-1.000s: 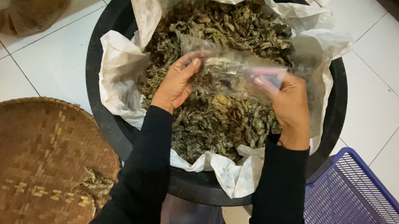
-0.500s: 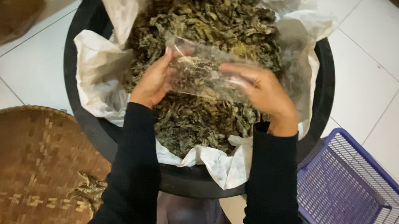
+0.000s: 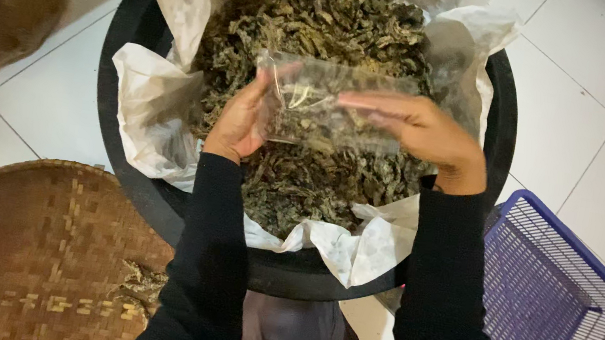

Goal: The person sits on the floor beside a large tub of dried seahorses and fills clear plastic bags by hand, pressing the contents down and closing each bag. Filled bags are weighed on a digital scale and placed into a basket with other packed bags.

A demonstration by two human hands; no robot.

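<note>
**Clear bag held over a tub of dried leaves**

Head view: both hands are holding a small clear plastic bag [image 3: 328, 106] above a black tub [image 3: 280, 267] — the tub is lined with white plastic [image 3: 149, 103] and heaped with dried dark leaves [image 3: 325, 17]. The left hand [image 3: 246, 118] is gripping the bag's left edge; the right hand [image 3: 417, 127] is lying across its top, fingers extended, pinching it. A woven bamboo tray [image 3: 11, 246] is lying on the tiled floor [image 3: 51, 88] lower left — a purple plastic basket [image 3: 561, 313] lower right.

The black tub [image 3: 131, 88] is open from above. A woven tray [image 3: 11, 246] blocks the left side, a purple basket [image 3: 561, 313] the right.
</note>
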